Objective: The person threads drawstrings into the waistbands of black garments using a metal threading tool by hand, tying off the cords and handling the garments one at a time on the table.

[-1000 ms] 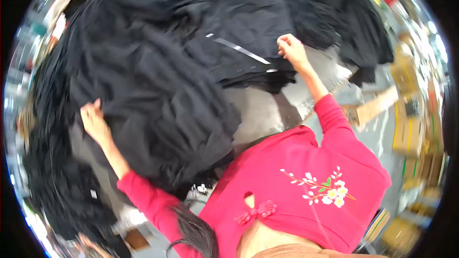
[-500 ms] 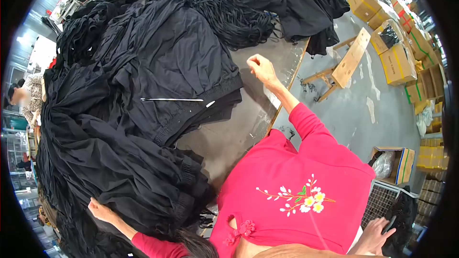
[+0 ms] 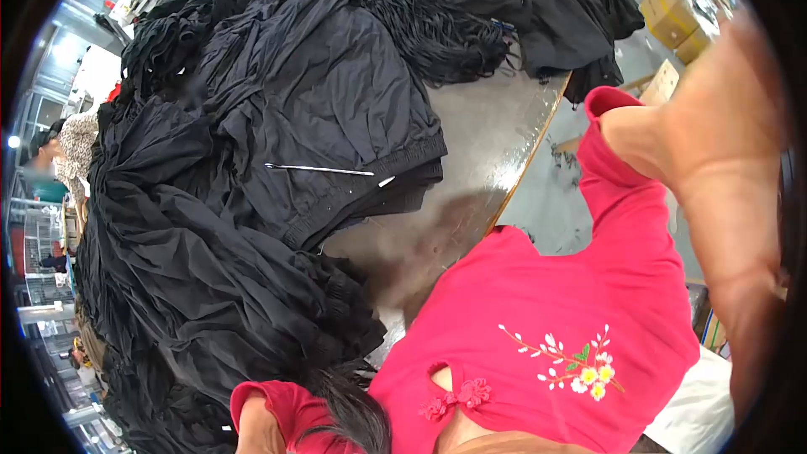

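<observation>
Right arm [image 3: 727, 210] raised near lens, left hand out of frame — cannot tell hands' grip — thin rod [image 3: 319, 170] on black garments [image 3: 336, 109].

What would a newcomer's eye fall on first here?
Probably the red top with its embroidered flowers, lower centre, against black garments heaped across the left. Next, the bare right arm, large along the right edge. Then the thin pale stick on the garments, left of centre.

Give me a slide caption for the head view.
A slim, pale tool lies across black garments heaped on a grey table.
</observation>
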Demonstrator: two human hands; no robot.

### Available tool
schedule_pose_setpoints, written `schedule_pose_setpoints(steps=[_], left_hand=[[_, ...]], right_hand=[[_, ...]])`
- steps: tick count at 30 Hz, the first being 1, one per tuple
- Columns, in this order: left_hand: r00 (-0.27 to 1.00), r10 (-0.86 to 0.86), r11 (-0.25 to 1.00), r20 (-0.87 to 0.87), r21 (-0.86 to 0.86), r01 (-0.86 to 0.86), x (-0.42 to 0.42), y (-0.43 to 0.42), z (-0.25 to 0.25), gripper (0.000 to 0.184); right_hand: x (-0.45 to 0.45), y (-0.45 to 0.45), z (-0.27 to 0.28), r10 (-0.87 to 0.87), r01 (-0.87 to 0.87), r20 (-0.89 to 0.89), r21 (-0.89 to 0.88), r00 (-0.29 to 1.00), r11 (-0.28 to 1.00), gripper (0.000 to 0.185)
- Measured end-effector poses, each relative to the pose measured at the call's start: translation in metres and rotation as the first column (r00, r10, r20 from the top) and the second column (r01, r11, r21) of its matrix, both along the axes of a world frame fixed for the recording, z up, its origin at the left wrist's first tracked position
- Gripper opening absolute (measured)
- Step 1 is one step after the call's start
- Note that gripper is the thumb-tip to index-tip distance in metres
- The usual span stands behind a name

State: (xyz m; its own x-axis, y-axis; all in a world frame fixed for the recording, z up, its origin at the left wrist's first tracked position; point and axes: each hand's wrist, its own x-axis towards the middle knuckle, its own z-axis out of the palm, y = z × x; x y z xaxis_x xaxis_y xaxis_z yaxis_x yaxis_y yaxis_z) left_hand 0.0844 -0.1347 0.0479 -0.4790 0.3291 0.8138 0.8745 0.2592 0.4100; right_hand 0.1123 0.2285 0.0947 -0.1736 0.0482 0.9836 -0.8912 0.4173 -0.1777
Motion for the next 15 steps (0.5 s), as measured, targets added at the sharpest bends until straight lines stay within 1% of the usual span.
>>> schedule_pose_setpoints(steps=[2, 5, 8, 10, 12, 15], left_hand=[[0.989, 0.016, 1.000, 0.145, -0.019, -0.013, 0.003, 0.002, -0.022, 0.026], [0.960, 0.047, 0.999, 0.277, -0.013, -0.045, 0.011, -0.002, -0.046, 0.025], [0.924, 0.097, 0.994, 0.370, 0.006, -0.107, 0.016, -0.006, -0.054, 0.025], [0.892, 0.110, 0.990, 0.438, 0.028, -0.136, 0.016, -0.011, -0.054, 0.024], [0.887, 0.108, 0.990, 0.450, 0.033, -0.137, 0.017, -0.026, -0.047, 0.024], [0.908, 0.097, 0.991, 0.407, 0.048, -0.127, 0.025, -0.054, -0.019, 0.023]], right_hand=[[0.010, 0.001, 0.011, -0.008, 0.009, -0.004, 0.023, 1.000, 1.000, 0.050], [0.032, 0.002, 0.031, -0.033, 0.034, -0.014, 0.071, 0.999, 0.997, 0.049], [0.058, -0.003, 0.059, -0.072, 0.074, -0.019, 0.134, 0.997, 0.988, 0.048], [0.079, -0.013, 0.087, -0.107, 0.110, -0.026, 0.180, 0.994, 0.977, 0.047], [0.105, -0.023, 0.112, -0.152, 0.160, -0.062, 0.165, 0.986, 0.973, 0.046], [0.139, -0.042, 0.143, -0.188, 0.200, -0.127, 0.093, 0.974, 0.975, 0.045]])
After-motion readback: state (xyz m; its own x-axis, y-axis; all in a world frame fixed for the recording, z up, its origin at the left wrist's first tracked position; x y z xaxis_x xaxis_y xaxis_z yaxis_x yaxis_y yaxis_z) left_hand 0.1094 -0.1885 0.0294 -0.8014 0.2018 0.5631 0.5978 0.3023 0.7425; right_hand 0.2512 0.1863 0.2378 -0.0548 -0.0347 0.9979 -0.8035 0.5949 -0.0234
